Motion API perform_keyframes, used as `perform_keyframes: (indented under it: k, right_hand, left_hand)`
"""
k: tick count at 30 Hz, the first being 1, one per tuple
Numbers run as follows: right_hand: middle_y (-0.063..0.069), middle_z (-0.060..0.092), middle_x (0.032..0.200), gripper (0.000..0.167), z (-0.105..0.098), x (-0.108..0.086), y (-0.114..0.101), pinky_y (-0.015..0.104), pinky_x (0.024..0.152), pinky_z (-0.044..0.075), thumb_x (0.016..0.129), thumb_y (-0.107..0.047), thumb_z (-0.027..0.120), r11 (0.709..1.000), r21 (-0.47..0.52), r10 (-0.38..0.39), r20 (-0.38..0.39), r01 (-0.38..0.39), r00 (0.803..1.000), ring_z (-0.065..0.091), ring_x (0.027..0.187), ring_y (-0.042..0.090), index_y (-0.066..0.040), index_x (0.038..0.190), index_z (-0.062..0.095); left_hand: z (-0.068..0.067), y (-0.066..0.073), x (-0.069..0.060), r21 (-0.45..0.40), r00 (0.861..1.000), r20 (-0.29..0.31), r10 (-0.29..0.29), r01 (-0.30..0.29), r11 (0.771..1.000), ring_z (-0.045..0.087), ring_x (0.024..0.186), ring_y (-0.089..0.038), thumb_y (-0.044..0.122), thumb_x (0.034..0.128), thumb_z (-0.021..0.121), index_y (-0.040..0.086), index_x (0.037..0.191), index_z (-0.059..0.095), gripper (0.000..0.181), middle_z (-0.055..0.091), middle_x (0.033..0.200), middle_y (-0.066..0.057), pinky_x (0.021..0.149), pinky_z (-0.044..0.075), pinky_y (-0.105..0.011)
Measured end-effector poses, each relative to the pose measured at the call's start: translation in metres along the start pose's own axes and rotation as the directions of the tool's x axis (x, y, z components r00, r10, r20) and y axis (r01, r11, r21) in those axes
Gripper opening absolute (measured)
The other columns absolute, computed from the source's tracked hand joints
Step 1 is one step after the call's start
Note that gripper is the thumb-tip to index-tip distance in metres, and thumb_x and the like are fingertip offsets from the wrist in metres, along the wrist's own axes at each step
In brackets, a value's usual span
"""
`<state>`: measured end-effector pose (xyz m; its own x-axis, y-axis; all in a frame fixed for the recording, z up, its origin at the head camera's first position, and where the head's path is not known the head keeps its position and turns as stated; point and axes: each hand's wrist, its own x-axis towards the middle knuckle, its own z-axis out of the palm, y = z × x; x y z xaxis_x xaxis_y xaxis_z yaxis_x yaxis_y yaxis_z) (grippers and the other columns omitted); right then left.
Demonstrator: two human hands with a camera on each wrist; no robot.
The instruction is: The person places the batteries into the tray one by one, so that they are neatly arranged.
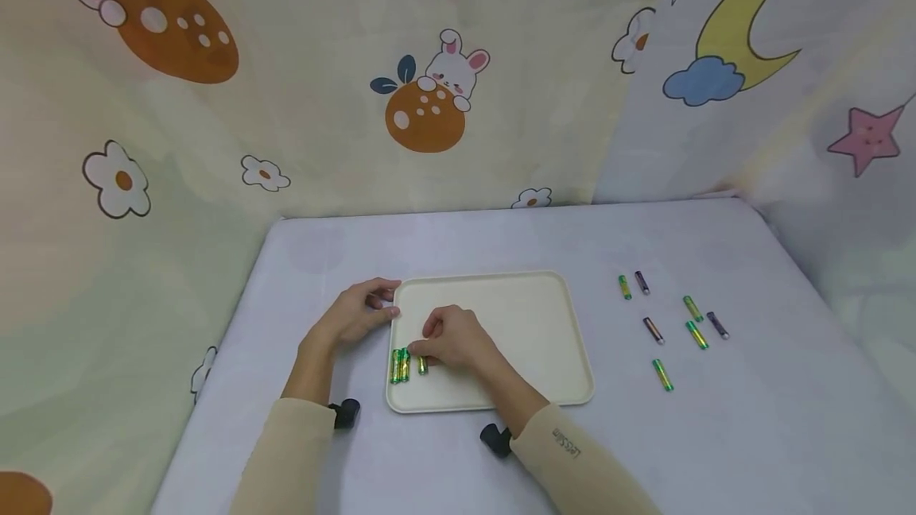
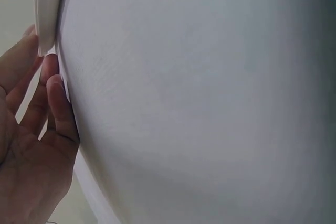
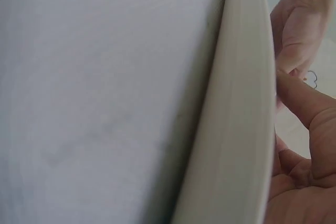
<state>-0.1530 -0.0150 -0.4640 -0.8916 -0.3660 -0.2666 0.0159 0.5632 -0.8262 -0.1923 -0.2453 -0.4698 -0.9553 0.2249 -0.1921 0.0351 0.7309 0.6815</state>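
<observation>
My right hand (image 1: 458, 338) is over the left part of a cream tray (image 1: 508, 340), pinching a green and gold battery (image 1: 422, 365) whose upper end its fingers hide. Just left of it, two like batteries (image 1: 400, 365) stand side by side along the tray's left wall. At the tray's upper left edge my left hand (image 1: 360, 311) holds the rim, its thumb and bent fingers against it. The left wrist view shows this hand (image 2: 37, 150) with the fingertips close to the tabletop. In the right wrist view the tray wall (image 3: 231, 129) hides the battery and some right-hand fingers.
Right of the tray, several loose batteries lie scattered on the white tablecloth (image 1: 680, 451), some green and gold (image 1: 662, 375), others dark (image 1: 718, 325). A patterned cloth (image 1: 322, 102) hangs behind the table. Each wrist wears a small black camera (image 1: 347, 413).
</observation>
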Motion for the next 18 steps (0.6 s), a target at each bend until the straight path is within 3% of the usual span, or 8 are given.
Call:
perform_keyframes:
  k: [9,18]
  right_hand:
    - [-0.002,0.070,0.068,0.021,-0.008,-0.011,0.009,0.028,0.063,0.046,0.093,-0.032,0.077,0.999,-0.011,-0.043,0.032,0.043,0.999,0.067,0.061,0.011,-0.012,0.091,0.067]
    - [0.002,0.072,0.076,0.016,-0.044,-0.030,0.023,0.031,0.071,0.051,0.094,-0.029,0.075,0.996,0.082,-0.026,-0.025,0.028,0.999,0.072,0.067,0.018,-0.014,0.094,0.070]
  left_hand:
    - [0.008,-0.003,-0.001,-0.020,0.999,-0.007,-0.039,0.039,0.999,0.058,0.112,-0.021,0.029,0.0959,0.074,0.023,0.143,0.060,0.049,0.066,0.126,-0.001,0.095,0.046,-0.043]
    - [0.005,-0.001,-0.001,-0.024,0.999,-0.014,-0.046,0.046,0.999,0.056,0.111,-0.020,0.029,0.0964,0.074,0.024,0.144,0.060,0.049,0.064,0.125,0.001,0.095,0.044,-0.040]
